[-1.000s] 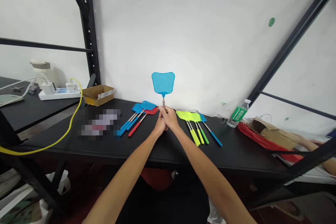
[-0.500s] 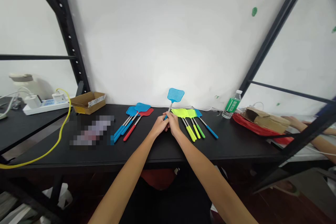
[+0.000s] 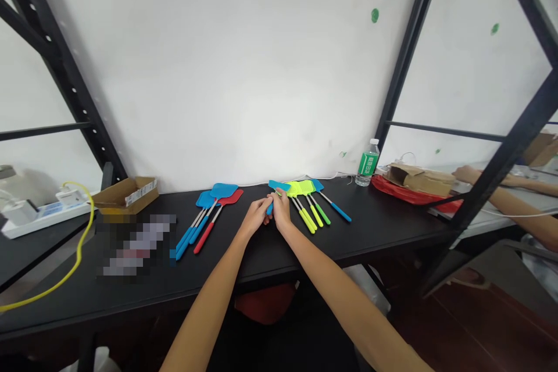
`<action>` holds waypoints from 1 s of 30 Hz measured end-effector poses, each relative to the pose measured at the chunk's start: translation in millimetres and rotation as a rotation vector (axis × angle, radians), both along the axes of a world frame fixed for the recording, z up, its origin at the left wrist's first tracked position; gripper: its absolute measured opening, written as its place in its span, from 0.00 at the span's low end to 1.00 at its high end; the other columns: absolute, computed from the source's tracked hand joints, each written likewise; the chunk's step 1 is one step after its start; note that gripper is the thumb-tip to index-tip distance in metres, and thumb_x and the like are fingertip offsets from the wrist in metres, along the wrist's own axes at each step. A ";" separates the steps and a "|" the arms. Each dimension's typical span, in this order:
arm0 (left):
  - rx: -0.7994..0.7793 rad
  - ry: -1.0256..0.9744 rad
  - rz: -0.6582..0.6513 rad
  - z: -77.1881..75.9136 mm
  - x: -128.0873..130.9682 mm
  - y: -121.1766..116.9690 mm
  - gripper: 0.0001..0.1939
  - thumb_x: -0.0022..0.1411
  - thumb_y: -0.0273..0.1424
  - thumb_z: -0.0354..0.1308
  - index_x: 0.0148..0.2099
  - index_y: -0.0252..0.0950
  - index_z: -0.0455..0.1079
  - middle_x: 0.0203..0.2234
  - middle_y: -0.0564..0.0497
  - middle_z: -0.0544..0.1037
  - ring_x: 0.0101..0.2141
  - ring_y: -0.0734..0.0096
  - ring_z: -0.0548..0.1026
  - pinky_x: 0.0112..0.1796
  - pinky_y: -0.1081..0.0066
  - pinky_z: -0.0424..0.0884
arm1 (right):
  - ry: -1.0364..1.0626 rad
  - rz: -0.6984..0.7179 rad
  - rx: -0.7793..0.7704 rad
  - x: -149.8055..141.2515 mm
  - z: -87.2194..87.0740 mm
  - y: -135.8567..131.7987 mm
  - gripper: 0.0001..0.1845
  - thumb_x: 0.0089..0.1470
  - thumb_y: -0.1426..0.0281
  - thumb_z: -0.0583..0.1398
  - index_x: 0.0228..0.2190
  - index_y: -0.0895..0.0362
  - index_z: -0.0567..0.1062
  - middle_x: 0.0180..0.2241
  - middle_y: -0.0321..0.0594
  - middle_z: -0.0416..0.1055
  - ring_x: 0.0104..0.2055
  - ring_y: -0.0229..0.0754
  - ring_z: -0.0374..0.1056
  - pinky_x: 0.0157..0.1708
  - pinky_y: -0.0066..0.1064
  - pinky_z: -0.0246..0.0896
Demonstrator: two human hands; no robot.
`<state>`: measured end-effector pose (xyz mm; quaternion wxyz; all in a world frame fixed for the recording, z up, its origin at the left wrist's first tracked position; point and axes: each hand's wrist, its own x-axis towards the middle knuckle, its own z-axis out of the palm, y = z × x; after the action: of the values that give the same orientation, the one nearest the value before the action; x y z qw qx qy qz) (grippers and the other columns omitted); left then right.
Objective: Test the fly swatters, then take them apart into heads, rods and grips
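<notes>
A blue fly swatter (image 3: 278, 185) is between my two hands over the middle of the table. Its head shows just above my fingers, and its shaft is hidden. My left hand (image 3: 256, 215) is closed on the blue handle. Around its upper part, close to the head, my right hand (image 3: 281, 207) is closed too. Just right of my right hand lie several swatters: yellow ones (image 3: 306, 218), a green one (image 3: 323, 214) and a blue one (image 3: 340, 211). Left of my left hand lie several blue swatters (image 3: 224, 190) and a red swatter (image 3: 231, 197), heads toward the wall.
An open cardboard box (image 3: 126, 197), a power strip (image 3: 43, 218) and a yellow cable (image 3: 79, 250) are at the left. To the right stand a water bottle (image 3: 367, 164) and torn cardboard (image 3: 421, 179) on red plastic (image 3: 401, 192). Another person's arm (image 3: 517, 209) rests beyond the black frame.
The held swatter's head has come down close to my hands, and its metal shaft no longer shows. My view has turned somewhat to the right.
</notes>
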<state>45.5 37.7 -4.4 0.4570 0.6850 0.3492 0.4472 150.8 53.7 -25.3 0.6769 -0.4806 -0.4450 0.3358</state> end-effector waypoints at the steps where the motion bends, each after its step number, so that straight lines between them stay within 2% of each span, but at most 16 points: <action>1: 0.012 0.005 0.004 -0.1 0.0 -0.4 0.26 0.64 0.51 0.50 0.25 0.35 0.64 0.17 0.54 0.69 0.16 0.77 0.67 0.19 0.75 0.63 | -0.015 -0.017 -0.007 0.2 0.6 -1.3 0.22 0.53 0.61 0.55 0.47 0.56 0.74 0.29 0.36 0.74 0.27 0.41 0.69 0.29 0.30 0.64; 4: 0.037 0.020 0.025 -0.5 -0.5 -1.3 0.27 0.63 0.52 0.50 0.24 0.35 0.64 0.16 0.53 0.69 0.16 0.77 0.66 0.19 0.75 0.61 | -0.058 -0.053 -0.026 0.8 3.8 -5.6 0.20 0.53 0.62 0.55 0.44 0.55 0.76 0.32 0.39 0.76 0.33 0.44 0.71 0.34 0.32 0.65; 10: 0.094 0.056 0.123 -3.0 -3.5 -0.2 0.25 0.63 0.50 0.50 0.25 0.36 0.64 0.16 0.55 0.68 0.16 0.76 0.66 0.19 0.76 0.60 | -0.196 -0.009 -0.028 -0.1 12.5 -15.0 0.17 0.57 0.62 0.51 0.38 0.52 0.79 0.41 0.40 0.78 0.45 0.48 0.71 0.46 0.35 0.62; 16: 0.123 0.065 0.166 -1.6 -3.1 -0.6 0.22 0.64 0.47 0.50 0.24 0.36 0.63 0.14 0.55 0.68 0.16 0.76 0.66 0.19 0.76 0.60 | -0.222 -0.064 -0.069 -0.9 14.0 -17.1 0.17 0.60 0.59 0.49 0.38 0.51 0.75 0.34 0.40 0.76 0.40 0.50 0.71 0.43 0.37 0.61; 18: 0.112 0.058 0.172 -0.8 -2.3 -0.2 0.19 0.64 0.45 0.50 0.28 0.36 0.66 0.15 0.56 0.68 0.15 0.76 0.66 0.19 0.76 0.60 | -0.184 -0.107 -0.078 0.3 12.7 -14.6 0.16 0.60 0.60 0.50 0.41 0.51 0.74 0.35 0.41 0.76 0.39 0.50 0.71 0.42 0.37 0.62; 21: 0.068 0.042 0.183 -0.7 -1.6 1.7 0.14 0.62 0.39 0.51 0.40 0.35 0.71 0.15 0.57 0.68 0.14 0.76 0.65 0.18 0.77 0.59 | -0.094 -0.140 -0.092 2.1 10.5 -10.2 0.17 0.59 0.63 0.50 0.46 0.52 0.71 0.35 0.41 0.76 0.40 0.49 0.71 0.41 0.36 0.62; 25: 0.055 0.055 0.129 -0.8 -1.7 2.3 0.16 0.58 0.33 0.51 0.48 0.35 0.70 0.15 0.58 0.69 0.13 0.77 0.64 0.17 0.77 0.58 | 0.011 -0.101 -0.128 2.6 10.1 -8.3 0.21 0.60 0.63 0.48 0.52 0.54 0.66 0.30 0.39 0.76 0.36 0.49 0.73 0.37 0.35 0.64; 30: 0.146 0.102 -0.006 0.5 -1.3 -2.2 0.22 0.56 0.29 0.52 0.53 0.35 0.70 0.16 0.59 0.67 0.15 0.78 0.63 0.18 0.78 0.58 | -0.066 -0.088 -0.109 1.9 14.9 -13.6 0.18 0.60 0.64 0.49 0.48 0.54 0.70 0.29 0.39 0.76 0.39 0.49 0.73 0.41 0.36 0.63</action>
<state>44.2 35.5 -3.9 0.3887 0.7393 0.3367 0.4347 152.7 40.1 -10.4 0.6488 -0.5467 -0.4265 0.3136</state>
